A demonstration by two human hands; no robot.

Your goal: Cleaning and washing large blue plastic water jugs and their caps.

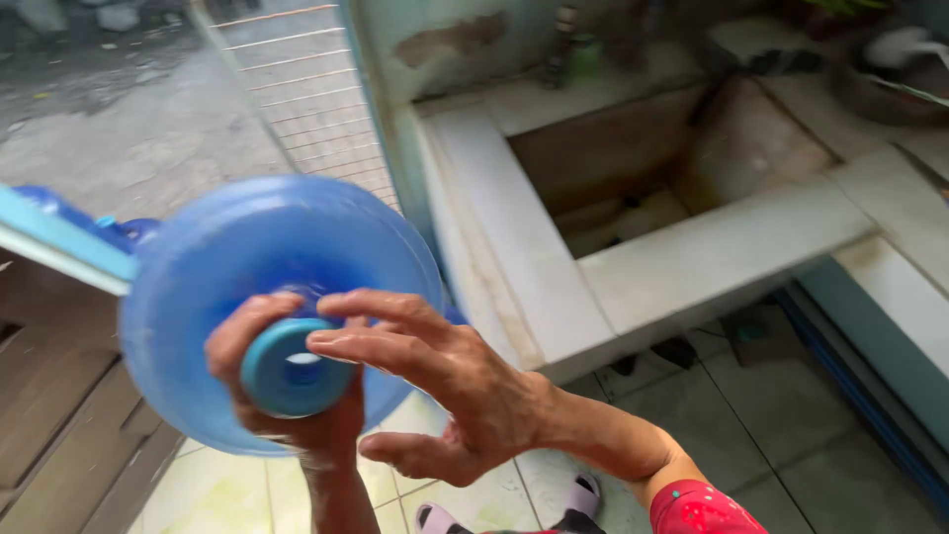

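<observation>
Bottle: a large round translucent blue plastic water jug [247, 267] is held up in the air at the left of the view, its neck pointing at the camera, above a pale tiled floor [791, 435]
Cap: a lighter blue ring-shaped plastic cap [287, 368] sits on the jug's neck, its centre open and pale
Left hand: the left hand [297, 415] is wrapped around the jug's neck just behind the cap, thumb and fingers closed on it
Right hand: the right hand [435, 381] is spread wide, its fingers resting across the top edge of the cap, palm free of the jug; a red patterned sleeve [697, 509] shows at the forearm
Surroundings: a white tiled concrete basin [692, 257] with a brown stained hollow stands to the right, well apart from the jug; a wire mesh panel [306, 99] rises behind it; sandalled feet [583, 494] show below
Labels: no label or sign can be made out on the jug
</observation>
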